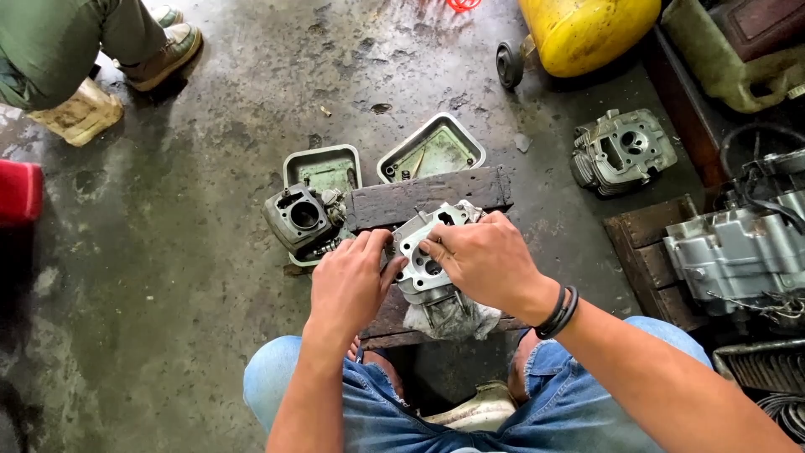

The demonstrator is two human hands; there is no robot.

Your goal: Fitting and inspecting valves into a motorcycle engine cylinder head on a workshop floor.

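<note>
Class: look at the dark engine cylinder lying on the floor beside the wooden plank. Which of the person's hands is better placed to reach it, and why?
Probably the left hand. It sits beside the dark cylinder, while the right hand lies across the grey cylinder head on the far side.

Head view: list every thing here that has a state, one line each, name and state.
engine part: silver, held in both hands over a wooden plank
left hand: grip closed on the part's left side
right hand: fingers on top of the part
dark engine block: on the floor, bore facing up
two metal trays: lying open side up
second engine part: on the floor, untouched
yellow tank: resting on the floor
</note>
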